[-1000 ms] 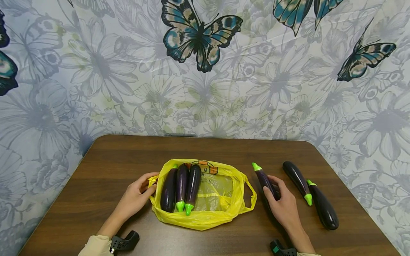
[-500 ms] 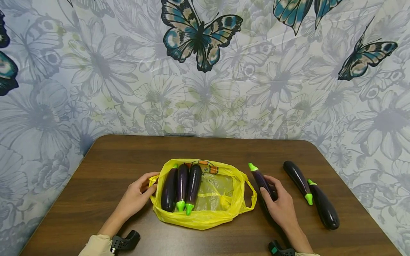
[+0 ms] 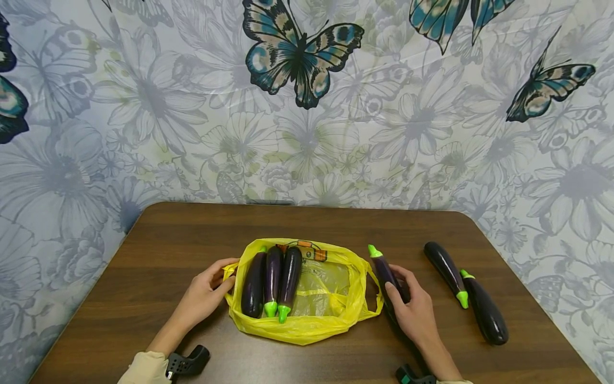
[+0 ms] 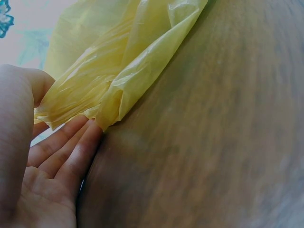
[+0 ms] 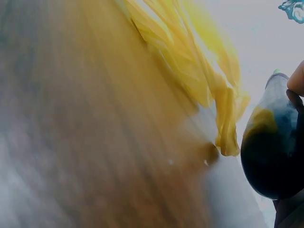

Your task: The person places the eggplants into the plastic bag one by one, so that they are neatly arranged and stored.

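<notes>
A yellow plastic bag (image 3: 312, 335) lies spread with its mouth up at the middle of the table. Inside, along its left side, three eggplants rest side by side: one on the left (image 3: 253, 288), one in the middle (image 3: 273, 274) and one on the right (image 3: 290, 274). My left hand (image 3: 203, 293) pinches the bag's left handle; the left wrist view shows the gathered plastic (image 4: 80, 97) between thumb and fingers. My right hand (image 3: 416, 312) grips another eggplant (image 3: 381, 265), green cap pointing away, beside the bag's right handle (image 3: 378, 298). The right wrist view shows that eggplant's rounded end (image 5: 270, 156).
Two more eggplants lie at the right of the table, a farther one (image 3: 443, 269) and a nearer one (image 3: 486, 312), almost touching. The brown wooden table (image 3: 192, 229) ends at a wall covering with butterflies (image 3: 302, 53) behind it.
My right hand has moved left with its eggplant, towards the bag's right handle. The left hand, the bag and the other eggplants stay in place.
</notes>
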`<control>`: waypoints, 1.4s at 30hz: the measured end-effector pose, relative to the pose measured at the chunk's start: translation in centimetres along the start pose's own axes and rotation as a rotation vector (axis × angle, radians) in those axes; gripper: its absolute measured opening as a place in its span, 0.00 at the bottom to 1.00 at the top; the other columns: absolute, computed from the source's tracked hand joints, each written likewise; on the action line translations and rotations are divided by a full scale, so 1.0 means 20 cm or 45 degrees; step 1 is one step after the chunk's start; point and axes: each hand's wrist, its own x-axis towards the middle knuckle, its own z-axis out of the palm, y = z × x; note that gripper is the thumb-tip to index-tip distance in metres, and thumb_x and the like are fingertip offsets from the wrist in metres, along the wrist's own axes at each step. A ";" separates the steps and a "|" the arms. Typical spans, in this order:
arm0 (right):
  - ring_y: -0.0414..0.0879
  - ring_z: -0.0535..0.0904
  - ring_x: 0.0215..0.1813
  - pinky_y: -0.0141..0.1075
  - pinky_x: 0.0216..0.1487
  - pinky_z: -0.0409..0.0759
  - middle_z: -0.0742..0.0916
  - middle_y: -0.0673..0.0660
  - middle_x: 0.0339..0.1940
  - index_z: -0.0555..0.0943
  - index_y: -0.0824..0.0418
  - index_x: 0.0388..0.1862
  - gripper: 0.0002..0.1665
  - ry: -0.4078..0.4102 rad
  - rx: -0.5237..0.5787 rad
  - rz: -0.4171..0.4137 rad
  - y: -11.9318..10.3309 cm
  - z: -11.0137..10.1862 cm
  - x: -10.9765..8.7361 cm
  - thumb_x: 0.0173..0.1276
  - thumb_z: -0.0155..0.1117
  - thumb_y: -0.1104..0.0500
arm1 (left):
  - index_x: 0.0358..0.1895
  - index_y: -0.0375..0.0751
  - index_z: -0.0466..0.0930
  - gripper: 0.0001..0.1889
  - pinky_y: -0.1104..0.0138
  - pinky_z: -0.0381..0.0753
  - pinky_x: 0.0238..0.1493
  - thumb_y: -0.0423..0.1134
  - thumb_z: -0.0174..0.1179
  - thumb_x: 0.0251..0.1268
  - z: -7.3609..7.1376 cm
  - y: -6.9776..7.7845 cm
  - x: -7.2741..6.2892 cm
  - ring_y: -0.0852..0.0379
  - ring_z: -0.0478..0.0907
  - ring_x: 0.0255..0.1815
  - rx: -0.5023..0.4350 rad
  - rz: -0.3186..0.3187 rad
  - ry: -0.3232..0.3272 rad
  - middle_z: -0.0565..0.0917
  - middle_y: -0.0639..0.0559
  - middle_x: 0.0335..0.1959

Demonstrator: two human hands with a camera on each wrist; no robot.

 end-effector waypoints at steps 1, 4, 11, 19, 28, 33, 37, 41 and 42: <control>0.47 0.82 0.49 0.31 0.48 0.82 0.87 0.59 0.57 0.76 0.57 0.68 0.22 -0.001 0.002 -0.002 0.00 0.00 0.00 0.77 0.62 0.59 | 0.71 0.46 0.73 0.23 0.45 0.78 0.65 0.35 0.59 0.76 0.00 0.00 0.00 0.36 0.77 0.68 0.003 -0.001 0.001 0.79 0.39 0.68; 0.45 0.82 0.48 0.30 0.48 0.81 0.87 0.58 0.57 0.76 0.57 0.67 0.22 0.000 0.024 -0.010 -0.01 0.02 0.00 0.77 0.63 0.59 | 0.71 0.46 0.73 0.23 0.44 0.78 0.65 0.35 0.59 0.76 0.00 0.00 0.00 0.36 0.77 0.68 0.007 -0.004 0.004 0.79 0.38 0.68; 0.38 0.81 0.48 0.22 0.47 0.77 0.87 0.57 0.57 0.77 0.55 0.67 0.22 -0.008 0.136 -0.033 -0.03 0.05 -0.01 0.75 0.64 0.61 | 0.71 0.46 0.73 0.22 0.44 0.78 0.65 0.35 0.59 0.76 0.00 0.00 0.00 0.36 0.77 0.68 0.007 -0.004 0.002 0.79 0.38 0.68; 0.38 0.80 0.49 0.20 0.48 0.76 0.86 0.56 0.58 0.77 0.54 0.68 0.22 -0.015 0.175 -0.019 -0.04 0.06 -0.02 0.76 0.63 0.61 | 0.70 0.46 0.73 0.22 0.44 0.77 0.65 0.35 0.59 0.76 0.00 0.00 0.00 0.36 0.76 0.68 0.009 0.002 0.004 0.79 0.39 0.68; 0.39 0.82 0.50 0.20 0.48 0.78 0.86 0.57 0.58 0.77 0.55 0.67 0.22 -0.032 0.243 -0.074 -0.06 0.07 -0.03 0.76 0.63 0.62 | 0.70 0.45 0.73 0.22 0.45 0.77 0.65 0.35 0.59 0.76 0.00 0.00 0.00 0.36 0.77 0.68 -0.001 0.005 -0.001 0.79 0.38 0.68; 0.40 0.83 0.50 0.21 0.48 0.79 0.87 0.56 0.57 0.78 0.53 0.67 0.23 -0.039 0.258 -0.104 -0.08 0.08 -0.04 0.75 0.64 0.63 | 0.71 0.46 0.73 0.23 0.45 0.78 0.64 0.35 0.59 0.76 -0.01 0.01 0.00 0.36 0.77 0.68 -0.003 -0.008 -0.004 0.78 0.39 0.68; 0.40 0.84 0.51 0.23 0.49 0.80 0.87 0.57 0.59 0.78 0.54 0.66 0.23 -0.044 0.252 -0.116 -0.10 0.09 -0.05 0.74 0.65 0.65 | 0.71 0.46 0.73 0.23 0.46 0.78 0.64 0.35 0.59 0.76 -0.01 0.00 0.01 0.37 0.77 0.68 -0.004 -0.012 -0.007 0.78 0.39 0.68; 0.41 0.84 0.52 0.23 0.51 0.80 0.86 0.57 0.60 0.78 0.54 0.66 0.24 -0.048 0.244 -0.104 -0.11 0.09 -0.06 0.74 0.65 0.65 | 0.71 0.47 0.73 0.23 0.46 0.79 0.64 0.36 0.59 0.76 -0.01 0.00 0.01 0.37 0.77 0.68 -0.006 -0.012 -0.008 0.79 0.39 0.68; 0.41 0.84 0.51 0.23 0.51 0.80 0.86 0.57 0.60 0.78 0.54 0.66 0.24 -0.048 0.248 -0.103 -0.12 0.10 -0.06 0.73 0.65 0.65 | 0.71 0.47 0.73 0.23 0.46 0.79 0.64 0.36 0.59 0.77 -0.01 0.00 0.01 0.37 0.78 0.68 -0.006 -0.011 -0.009 0.79 0.39 0.68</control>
